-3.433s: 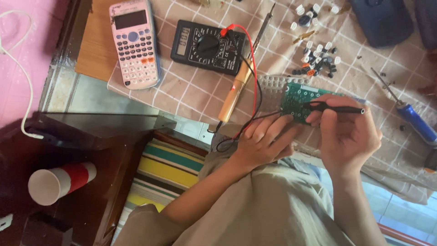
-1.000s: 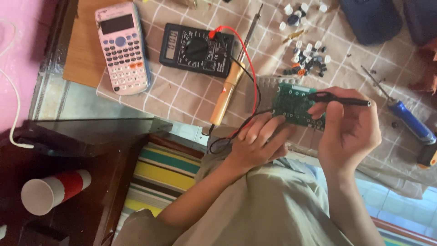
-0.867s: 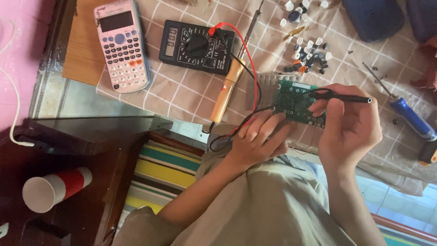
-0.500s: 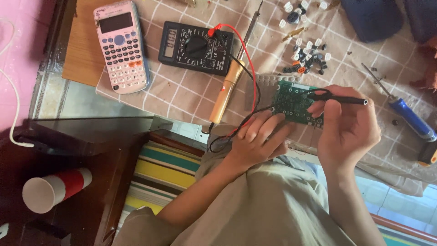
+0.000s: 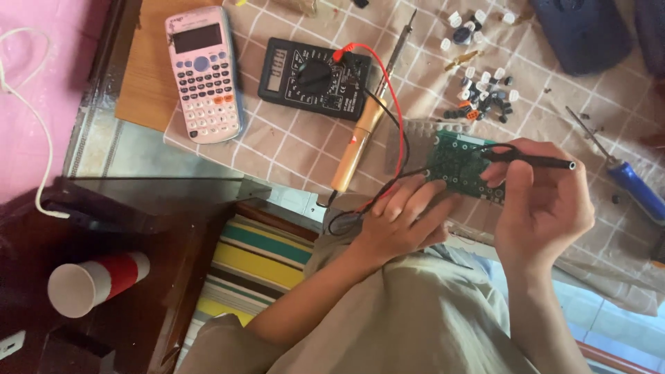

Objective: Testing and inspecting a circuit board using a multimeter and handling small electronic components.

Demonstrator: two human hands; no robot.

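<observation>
A green circuit board (image 5: 463, 165) lies on the checked cloth (image 5: 291, 145). My left hand (image 5: 398, 221) rests against the board's left edge with its fingers together on it, steadying it. Red and black leads (image 5: 395, 125) run from the black multimeter (image 5: 313, 77) down under this hand. My right hand (image 5: 547, 208) pinches a thin black probe (image 5: 537, 161), whose tip rests on the board's upper right part. A soldering iron with an orange handle (image 5: 357, 142) lies just left of the board.
A pink-white calculator (image 5: 204, 73) lies at the left on a wooden board. Several small caps and parts (image 5: 478, 90) are scattered behind the circuit board. A blue-handled screwdriver (image 5: 634, 187) lies at the right. A red paper cup (image 5: 93, 280) stands on the dark table, lower left.
My right hand has shifted the probe slightly over the board. My left hand stays on the board's edge. The view has drifted a little.
</observation>
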